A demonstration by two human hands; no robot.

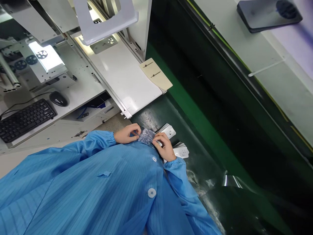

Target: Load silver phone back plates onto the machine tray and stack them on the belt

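A small crinkled piece of clear plastic film, perhaps a bag, is stretched between my two hands in front of the blue coat. My left hand pinches its left edge with thumb and fingers. At the opposite edge, the thumb and fingers of my right hand close on the film. Whether anything lies inside the plastic cannot be made out. Just beyond my right hand lie two stacks of thin white plates with small holes, one stack farther off and another stack partly behind the wrist.
A white conveyor belt ends ahead of me, with a cream plate at its corner. To the left are a keyboard, a mouse and a lit machine station. Dark flat plates lie at upper right.
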